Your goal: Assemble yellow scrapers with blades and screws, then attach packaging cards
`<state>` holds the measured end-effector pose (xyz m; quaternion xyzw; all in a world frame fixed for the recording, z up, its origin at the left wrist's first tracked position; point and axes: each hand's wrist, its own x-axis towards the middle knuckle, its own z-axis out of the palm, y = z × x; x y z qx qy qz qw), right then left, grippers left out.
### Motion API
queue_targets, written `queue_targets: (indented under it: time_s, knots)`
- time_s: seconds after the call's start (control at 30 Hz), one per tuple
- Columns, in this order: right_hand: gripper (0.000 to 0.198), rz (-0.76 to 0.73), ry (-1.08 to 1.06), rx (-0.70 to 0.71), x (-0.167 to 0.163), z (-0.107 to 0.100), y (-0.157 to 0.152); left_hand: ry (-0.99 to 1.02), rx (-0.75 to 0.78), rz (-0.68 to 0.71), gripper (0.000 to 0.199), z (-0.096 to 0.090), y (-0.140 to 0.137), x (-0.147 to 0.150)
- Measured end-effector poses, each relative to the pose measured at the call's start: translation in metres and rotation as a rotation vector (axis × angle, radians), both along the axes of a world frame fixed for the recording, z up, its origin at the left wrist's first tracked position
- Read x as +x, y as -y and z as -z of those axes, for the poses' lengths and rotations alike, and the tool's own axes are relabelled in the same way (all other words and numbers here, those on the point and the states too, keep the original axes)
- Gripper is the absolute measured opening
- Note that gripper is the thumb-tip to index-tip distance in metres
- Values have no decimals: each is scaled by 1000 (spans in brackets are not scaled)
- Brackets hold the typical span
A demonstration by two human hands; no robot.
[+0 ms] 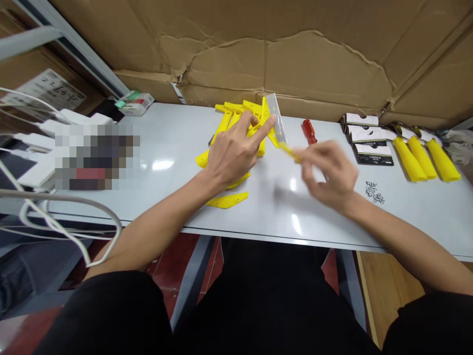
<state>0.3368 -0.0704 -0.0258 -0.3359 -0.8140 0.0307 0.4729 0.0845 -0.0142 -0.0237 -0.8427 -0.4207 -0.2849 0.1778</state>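
Observation:
My left hand (236, 150) is over a group of yellow plastic parts (225, 121). Its index finger reaches out to a thin, pale flat blade (276, 118) that stands tilted against a yellow part; the other fingers are bent around the yellow plastic, partly hidden. My right hand (328, 172), blurred by motion, pinches a small, slim yellow plastic piece (290, 152) whose far end is near the blade's lower end. A curved yellow strip (228, 200) lies in front of my left hand. Behind my right hand is a red-handled screwdriver (309, 131), its shaft partly covered.
To the right lie small silver screws (375, 192), black-and-white packets (371, 140) and several yellow handles (424, 158). White adapters with cables (55, 143) crowd the left. A small box (136, 103) stands at the back left, before a cardboard wall (288, 59).

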Motion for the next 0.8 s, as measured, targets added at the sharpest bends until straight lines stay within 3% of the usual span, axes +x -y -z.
queue_targets:
  time_s: [0.13,0.33,0.6,0.8]
  knots:
    - [49,80,-584,-412,33,-12,-18,-16,36,63,54,3,12,7]
    - [47,-130,-611,-739,33,-11,-17,-151,216,189,54,7,31,19]
    - [56,-229,-650,-816,19,-2,-7,-153,233,258,67,10,41,27]
    - [51,-136,-580,-767,18,-5,-5,-150,176,272,73,11,42,26]
